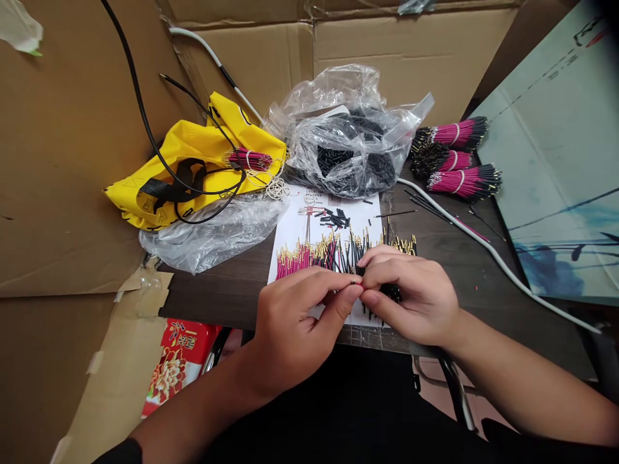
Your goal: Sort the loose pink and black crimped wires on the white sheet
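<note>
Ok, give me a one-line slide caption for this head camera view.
Left hand and right hand pinch a small black-sleeved wire above rows of gold-tipped pink and black wires.

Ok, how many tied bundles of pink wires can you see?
4: three bundles stacked at the table's far right corner, one bundle lying on the yellow bag. More may be hidden inside the bags.

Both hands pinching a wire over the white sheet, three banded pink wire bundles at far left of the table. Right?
Not quite. The head view shows the three banded bundles at the far right of the table, not the left. The rest holds: left hand and right hand meet, pinching a wire over the white sheet.
</note>
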`<control>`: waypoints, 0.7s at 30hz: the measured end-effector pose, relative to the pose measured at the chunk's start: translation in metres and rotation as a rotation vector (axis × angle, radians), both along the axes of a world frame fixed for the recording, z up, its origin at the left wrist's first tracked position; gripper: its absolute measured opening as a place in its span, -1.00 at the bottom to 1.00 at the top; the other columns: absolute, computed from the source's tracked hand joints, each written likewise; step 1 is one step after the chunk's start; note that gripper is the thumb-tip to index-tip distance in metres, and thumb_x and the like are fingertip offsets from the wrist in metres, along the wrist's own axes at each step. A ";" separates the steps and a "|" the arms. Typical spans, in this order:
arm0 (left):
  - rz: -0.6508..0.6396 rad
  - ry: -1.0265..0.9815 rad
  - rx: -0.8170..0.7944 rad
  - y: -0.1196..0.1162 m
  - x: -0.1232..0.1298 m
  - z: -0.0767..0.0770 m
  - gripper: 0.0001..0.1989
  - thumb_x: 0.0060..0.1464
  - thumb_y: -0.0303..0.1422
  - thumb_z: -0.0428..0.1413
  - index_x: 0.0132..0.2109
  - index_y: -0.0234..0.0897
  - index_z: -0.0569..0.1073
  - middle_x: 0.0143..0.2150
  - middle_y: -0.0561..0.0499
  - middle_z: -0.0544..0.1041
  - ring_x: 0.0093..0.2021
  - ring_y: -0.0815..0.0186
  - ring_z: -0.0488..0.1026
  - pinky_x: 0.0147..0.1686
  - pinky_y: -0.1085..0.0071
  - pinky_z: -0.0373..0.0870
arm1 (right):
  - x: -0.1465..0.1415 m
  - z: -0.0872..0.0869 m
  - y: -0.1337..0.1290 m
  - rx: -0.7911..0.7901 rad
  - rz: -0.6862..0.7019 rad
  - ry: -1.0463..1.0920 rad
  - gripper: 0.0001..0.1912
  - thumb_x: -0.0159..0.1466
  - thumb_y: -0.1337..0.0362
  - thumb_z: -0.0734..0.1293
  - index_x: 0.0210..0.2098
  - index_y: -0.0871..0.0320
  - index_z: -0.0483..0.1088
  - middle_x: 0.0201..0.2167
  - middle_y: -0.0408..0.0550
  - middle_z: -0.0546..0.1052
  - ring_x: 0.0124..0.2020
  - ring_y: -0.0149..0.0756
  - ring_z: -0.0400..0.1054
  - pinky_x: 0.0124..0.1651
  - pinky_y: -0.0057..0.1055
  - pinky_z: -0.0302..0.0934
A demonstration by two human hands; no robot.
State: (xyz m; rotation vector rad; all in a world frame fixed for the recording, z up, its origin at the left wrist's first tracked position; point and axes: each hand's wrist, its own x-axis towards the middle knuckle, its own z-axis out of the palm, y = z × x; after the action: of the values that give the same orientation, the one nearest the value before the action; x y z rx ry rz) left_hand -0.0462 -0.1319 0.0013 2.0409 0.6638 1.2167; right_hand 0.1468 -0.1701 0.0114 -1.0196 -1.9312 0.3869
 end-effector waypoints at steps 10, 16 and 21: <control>-0.057 0.038 0.030 -0.001 -0.003 0.002 -0.91 0.18 -0.51 0.21 -0.16 -0.36 0.57 -0.34 0.07 0.59 -0.39 0.52 0.46 -0.33 0.57 0.37 | -0.001 0.003 -0.004 -0.008 0.031 -0.037 -0.92 0.27 0.46 0.33 -0.34 0.20 0.37 -0.52 -0.11 0.46 -0.44 -0.39 0.30 -0.20 -0.25 0.36; -0.097 0.129 0.009 0.001 -0.008 0.006 -0.89 0.22 -0.50 0.17 -0.12 -0.30 0.56 -0.32 0.08 0.57 -0.36 0.49 0.46 -0.32 0.53 0.35 | -0.003 0.005 -0.005 -0.050 0.056 -0.021 -0.91 0.30 0.44 0.29 -0.34 0.18 0.35 -0.52 -0.11 0.43 -0.40 -0.35 0.35 -0.22 -0.28 0.35; -0.043 0.211 0.110 0.000 -0.012 0.008 -0.89 0.20 -0.51 0.16 -0.13 -0.28 0.54 -0.30 0.07 0.58 -0.34 0.42 0.48 -0.30 0.43 0.35 | -0.003 0.004 -0.005 -0.152 0.097 0.017 -0.92 0.30 0.43 0.28 -0.32 0.15 0.33 -0.53 -0.13 0.40 -0.42 -0.35 0.33 -0.28 -0.30 0.31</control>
State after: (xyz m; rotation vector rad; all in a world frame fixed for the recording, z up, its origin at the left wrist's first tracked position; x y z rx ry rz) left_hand -0.0586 -0.1314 0.0091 2.2852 0.6603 1.0424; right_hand 0.1439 -0.1749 0.0152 -1.0178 -1.9642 0.6030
